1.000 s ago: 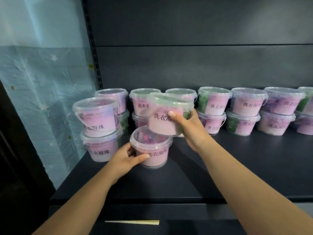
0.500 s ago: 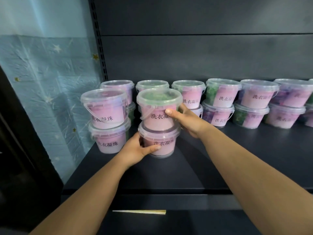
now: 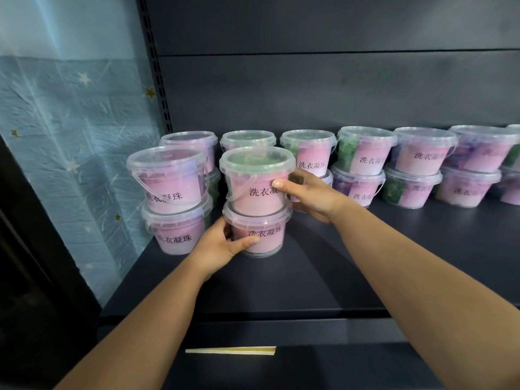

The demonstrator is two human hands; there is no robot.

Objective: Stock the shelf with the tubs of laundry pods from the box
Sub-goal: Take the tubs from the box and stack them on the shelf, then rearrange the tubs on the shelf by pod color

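Observation:
Two clear tubs of laundry pods with pink labels stand stacked on the dark shelf (image 3: 323,277). The upper tub (image 3: 254,181), with green pods under its lid, sits on the lower tub (image 3: 257,230). My right hand (image 3: 312,194) grips the upper tub from its right side, thumb across the label. Around the lower tub's left side, my left hand (image 3: 222,243) curls with its thumb on the front. The box is out of view.
Another two-tub stack (image 3: 171,198) stands just left, near the blue star-patterned wall (image 3: 70,153). A double-stacked row of tubs (image 3: 416,167) runs along the shelf's back to the right. A yellow strip (image 3: 230,351) lies below the shelf edge.
My right hand lowered the green-pod tub onto the tub held by my left hand. The stack now stands a little farther back on the shelf.

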